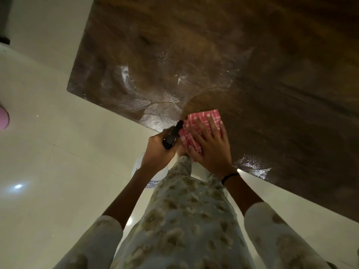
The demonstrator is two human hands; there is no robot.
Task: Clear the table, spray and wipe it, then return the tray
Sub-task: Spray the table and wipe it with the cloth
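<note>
The right hand (208, 147) lies flat, fingers spread and straight, pressing a folded pink-and-white checked cloth (202, 124) onto the dark wooden table (252, 65) right at its near edge. The cloth's long axis runs from that edge away toward the far right, in line with the fingers. The unwiped wet patch, streaked with whitish smears and droplets, lies to the left and far-left of the cloth, reaching toward the table's left corner, so the next stroke would seem to call for a sweep leftward and away from the body. A smaller wet patch shows at the near edge to the right of the wrist. The right hand is the one on the table. The left hand (157, 152) hangs just off the edge beside the cloth, fingers curled round the black trigger head of a white spray bottle (151, 171), nozzle pointing toward the table. The bottle's body carries dark print, partly hidden by the forearm; only fragments like "SPR" can be made out, not a readable brand. No tray is in view. A black band circles the right wrist.
</note>
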